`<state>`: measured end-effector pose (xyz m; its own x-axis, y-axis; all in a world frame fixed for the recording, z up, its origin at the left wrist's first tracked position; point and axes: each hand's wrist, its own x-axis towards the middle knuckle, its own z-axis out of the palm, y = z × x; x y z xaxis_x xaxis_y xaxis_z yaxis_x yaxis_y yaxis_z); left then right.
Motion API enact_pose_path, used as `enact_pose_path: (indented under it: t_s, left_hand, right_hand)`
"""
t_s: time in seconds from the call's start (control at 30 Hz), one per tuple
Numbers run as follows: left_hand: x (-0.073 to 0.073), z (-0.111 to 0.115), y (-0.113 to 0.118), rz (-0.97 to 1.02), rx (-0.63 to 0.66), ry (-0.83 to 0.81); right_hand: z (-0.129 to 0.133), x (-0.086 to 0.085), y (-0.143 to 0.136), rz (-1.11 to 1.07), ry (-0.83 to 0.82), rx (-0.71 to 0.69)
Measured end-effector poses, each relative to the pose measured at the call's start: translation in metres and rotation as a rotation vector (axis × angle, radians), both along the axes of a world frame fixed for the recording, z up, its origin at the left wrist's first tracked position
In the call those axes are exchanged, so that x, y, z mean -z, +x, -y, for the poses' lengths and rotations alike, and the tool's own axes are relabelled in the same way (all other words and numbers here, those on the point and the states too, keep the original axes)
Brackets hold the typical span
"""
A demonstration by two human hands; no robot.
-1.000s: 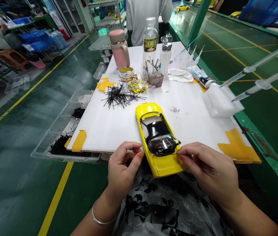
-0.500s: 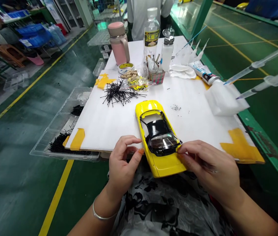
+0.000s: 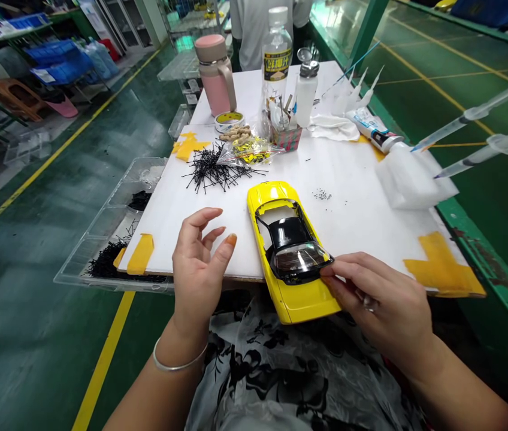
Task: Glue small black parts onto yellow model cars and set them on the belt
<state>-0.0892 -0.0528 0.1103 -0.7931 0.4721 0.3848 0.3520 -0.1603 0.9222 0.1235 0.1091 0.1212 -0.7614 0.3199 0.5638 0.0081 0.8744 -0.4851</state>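
Observation:
A yellow model car body (image 3: pixel 310 301) lies at the near edge of the white board, its rear part reaching over the edge. Set in its top is a black roof piece (image 3: pixel 286 232) with a clear window (image 3: pixel 299 258). My right hand (image 3: pixel 382 296) is closed at the car's right side, thumb and fingertips pinching at the window's lower right corner. Whatever sits between those fingertips is hidden. Left of the car, my left hand (image 3: pixel 202 254) hovers with fingers apart and curved, holding nothing and not touching the body.
A pile of thin black stems (image 3: pixel 213 167) lies beyond the left hand, near a plastic bag of yellow parts (image 3: pixel 254 152). Tiny dark bits (image 3: pixel 322 194) are scattered right of the car. Syringes (image 3: pixel 474 158) stick into a white foam block (image 3: pixel 413 179). A clear tray (image 3: pixel 72 263) sits at left.
My left hand has come away from the car's side, moving left and slightly up, and its fingers have spread. My right hand stays at the window corner. The car has hardly moved.

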Motion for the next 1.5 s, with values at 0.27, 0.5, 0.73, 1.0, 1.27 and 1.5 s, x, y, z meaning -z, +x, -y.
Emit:
enact_pose_path:
  t_s: [0.27,0.5,0.73,1.0,1.27,1.5]
  left_hand:
    - [0.003,0.000,0.030,-0.012,0.260,-0.260]
    - [0.003,0.003,0.032,0.054,0.357,-0.299]
    - [0.006,-0.003,0.041,-0.093,0.297,-0.381]
    - [-0.003,-0.012,0.045,-0.093,0.280,-0.396]
    - [-0.001,-0.012,0.044,-0.106,0.279,-0.385]
    - [0.001,-0.012,0.045,-0.098,0.266,-0.383]
  right_hand:
    - [0.001,-0.006,-0.001,0.072,-0.052,0.035]
    - [0.000,-0.007,-0.001,0.084,-0.053,0.046]
    - [0.001,-0.006,-0.002,0.073,-0.072,0.035]
    - [-0.006,-0.008,0.003,0.061,-0.098,0.083]
    - [-0.008,-0.002,0.012,0.029,-0.015,-0.009]
    - [-0.012,0.009,0.009,0.021,0.022,-0.024]
